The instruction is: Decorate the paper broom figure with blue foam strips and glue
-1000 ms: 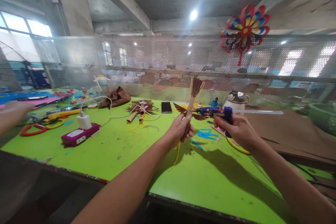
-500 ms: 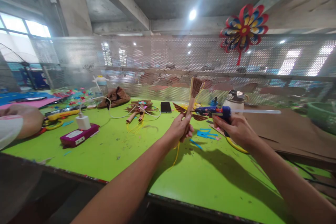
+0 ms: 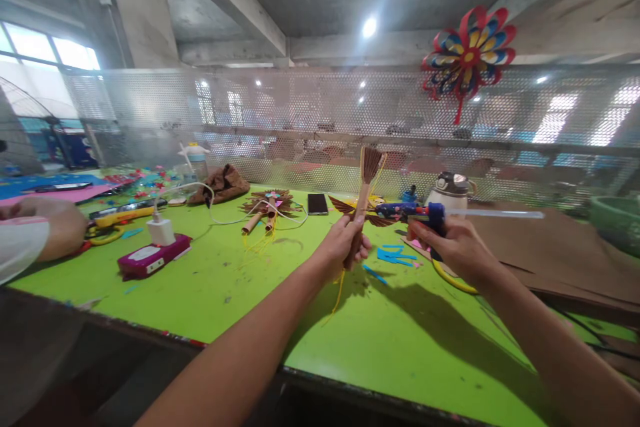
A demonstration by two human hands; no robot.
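Note:
My left hand [image 3: 345,243] is closed around a brown folded-paper craft piece [image 3: 366,190], held upright over the green table [image 3: 240,307]. It has a fanned top and pleated wings, and yellow string hangs from it. In my right hand [image 3: 455,240] is a blue hot glue gun [image 3: 423,212], with a long clear glue stick [image 3: 493,214] sticking out of its back. The gun's nozzle points left, close to the craft piece; whether they touch I cannot tell. Cut blue paper strips [image 3: 395,255] lie on the table below the gun.
A maroon power strip [image 3: 155,257] with a white charger stands at left. Behind lie another brown paper craft [image 3: 270,203] and a phone [image 3: 317,203]. Brown cardboard sheets [image 3: 560,247] and a white jug [image 3: 449,192] are at right. A co-worker's hand [image 3: 63,227] rests at far left.
Both hands keep their grip, and the craft piece and glue gun stay almost in place. The whole view has shifted slightly.

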